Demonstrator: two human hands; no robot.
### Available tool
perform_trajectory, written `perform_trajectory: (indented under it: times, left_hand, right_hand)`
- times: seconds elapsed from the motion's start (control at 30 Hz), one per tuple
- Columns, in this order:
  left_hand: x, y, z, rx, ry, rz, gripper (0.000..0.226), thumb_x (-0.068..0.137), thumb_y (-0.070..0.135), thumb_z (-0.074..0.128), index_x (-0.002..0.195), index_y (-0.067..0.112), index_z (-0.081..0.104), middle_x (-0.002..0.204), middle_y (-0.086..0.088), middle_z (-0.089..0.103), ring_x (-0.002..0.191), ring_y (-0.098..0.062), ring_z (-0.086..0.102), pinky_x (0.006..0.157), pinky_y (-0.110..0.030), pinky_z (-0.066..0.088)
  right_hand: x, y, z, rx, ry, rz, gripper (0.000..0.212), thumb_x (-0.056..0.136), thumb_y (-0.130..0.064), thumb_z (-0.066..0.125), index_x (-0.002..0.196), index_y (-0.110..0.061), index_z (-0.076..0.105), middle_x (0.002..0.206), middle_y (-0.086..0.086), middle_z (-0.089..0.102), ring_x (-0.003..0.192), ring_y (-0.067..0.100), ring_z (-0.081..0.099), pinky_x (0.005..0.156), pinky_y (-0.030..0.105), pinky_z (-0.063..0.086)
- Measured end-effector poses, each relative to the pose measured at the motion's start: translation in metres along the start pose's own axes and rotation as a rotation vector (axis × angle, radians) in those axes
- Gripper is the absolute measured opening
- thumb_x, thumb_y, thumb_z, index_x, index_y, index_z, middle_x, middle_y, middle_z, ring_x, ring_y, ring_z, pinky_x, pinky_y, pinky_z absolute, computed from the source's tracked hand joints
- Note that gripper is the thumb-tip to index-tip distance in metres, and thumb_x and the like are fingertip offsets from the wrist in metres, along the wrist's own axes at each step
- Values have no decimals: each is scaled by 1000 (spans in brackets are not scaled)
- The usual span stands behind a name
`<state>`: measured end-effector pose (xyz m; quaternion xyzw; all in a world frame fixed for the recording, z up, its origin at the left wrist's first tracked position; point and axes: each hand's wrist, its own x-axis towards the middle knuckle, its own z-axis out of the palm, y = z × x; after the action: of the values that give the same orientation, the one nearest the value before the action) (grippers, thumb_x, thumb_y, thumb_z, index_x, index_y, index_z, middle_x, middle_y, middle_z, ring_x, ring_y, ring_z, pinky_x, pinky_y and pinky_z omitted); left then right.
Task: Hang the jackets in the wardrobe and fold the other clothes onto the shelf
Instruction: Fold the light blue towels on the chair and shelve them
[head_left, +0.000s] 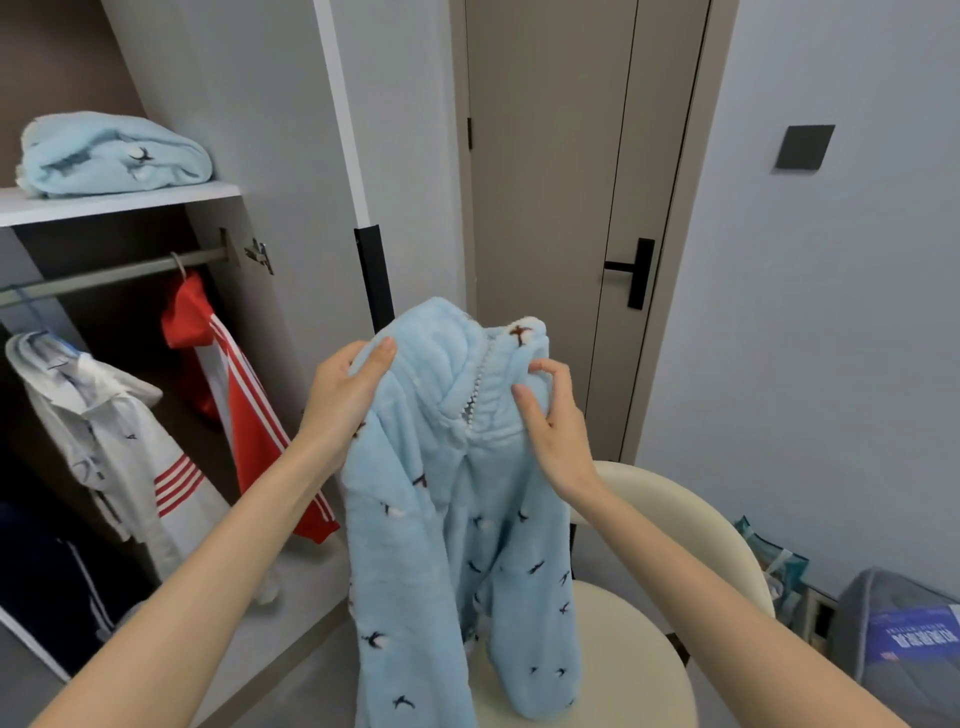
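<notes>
In a grey room, beside an open wardrobe on the left. Holding up a fluffy light-blue bird-print fleece top over a near cream round chair, gripping its shoulder with the left hand and pinching its collar with the right hand.

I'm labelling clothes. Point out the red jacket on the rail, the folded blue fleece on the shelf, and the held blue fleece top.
Red white-striped jacket (187, 317): head view, red shoulder.
Folded light-blue fleece garment (114, 156): head view, bundle's middle.
Light-blue bird-print fleece top (405, 545): head view, hanging front.
</notes>
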<state>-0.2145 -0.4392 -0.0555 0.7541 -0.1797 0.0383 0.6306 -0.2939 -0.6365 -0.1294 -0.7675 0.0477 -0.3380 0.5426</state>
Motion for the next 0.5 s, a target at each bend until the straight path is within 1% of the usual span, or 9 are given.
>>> perform_trajectory:
  times: [0.03, 0.07, 0.1, 0.17, 0.27, 0.33, 0.4, 0.47, 0.5]
  left_hand:
    - [-3, -5, -2, 71, -9, 42, 36, 96, 40, 54, 94, 5, 65, 91, -14, 65, 82, -25, 61, 75, -36, 50]
    - [-5, -10, -3, 142, -21, 98, 40, 96, 41, 53, 93, 2, 64, 89, -16, 63, 80, -26, 59, 75, -40, 47]
    - [-8, -15, -5, 209, -33, 158, 41, 95, 43, 53, 89, 4, 64, 84, -14, 63, 76, -22, 57, 72, -38, 45]
    - [-14, -24, -9, 364, -47, 249, 37, 92, 52, 53, 85, 18, 66, 76, 1, 64, 72, -12, 59, 67, -35, 44]
    - [-27, -34, -11, 532, -68, 331, 35, 88, 67, 49, 91, 37, 66, 77, 15, 68, 75, -5, 62, 66, -31, 48]
    - [-36, -37, -7, 523, -150, 346, 31, 83, 71, 49, 92, 45, 64, 79, 20, 67, 75, -2, 62, 65, -27, 48]
    - [-43, -39, 0, 443, -258, 327, 25, 81, 67, 52, 86, 47, 65, 83, 24, 67, 78, -1, 63, 67, -24, 48]
    - [-50, -41, 8, 356, -339, 316, 16, 80, 60, 57, 82, 46, 66, 85, 25, 68, 80, 2, 62, 70, -16, 45]
    - [-54, -43, 12, 315, -376, 316, 13, 80, 56, 58, 82, 46, 65, 84, 26, 68, 80, 4, 61, 70, -11, 43]
  right_hand:
    - [0, -3, -4, -57, 23, -38, 15, 99, -35, 50, 113, -30, 48, 56, -27, 49, 50, -1, 43, 53, 10, 33]
    - [-2, -6, -9, -103, 42, -70, 15, 99, -34, 51, 113, -29, 51, 62, -30, 51, 53, -3, 45, 54, 9, 33]
    - [-4, -9, -15, -143, 58, -99, 15, 98, -33, 53, 113, -29, 53, 71, -31, 55, 57, -5, 47, 57, 8, 34]
    - [-10, -15, -31, -195, 78, -138, 16, 96, -30, 57, 112, -27, 58, 89, -25, 60, 64, -4, 51, 62, 8, 35]
    - [-22, -25, -56, -215, 48, -106, 14, 93, -30, 63, 107, -28, 64, 97, -22, 63, 67, 5, 52, 65, 13, 40]
    - [-34, -31, -71, -240, 26, -59, 13, 91, -29, 66, 104, -31, 66, 98, -24, 65, 74, 4, 56, 68, 13, 42]
    - [-46, -36, -83, -269, 31, -3, 13, 89, -30, 67, 101, -32, 68, 98, -19, 68, 81, 8, 59, 71, 19, 46]
    - [-57, -40, -93, -307, 41, 42, 11, 87, -32, 68, 98, -33, 69, 92, -10, 69, 78, 16, 58, 71, 26, 47]
    - [-63, -41, -98, -321, 43, 57, 10, 87, -32, 69, 97, -34, 69, 86, -11, 69, 73, 16, 57, 67, 25, 46]
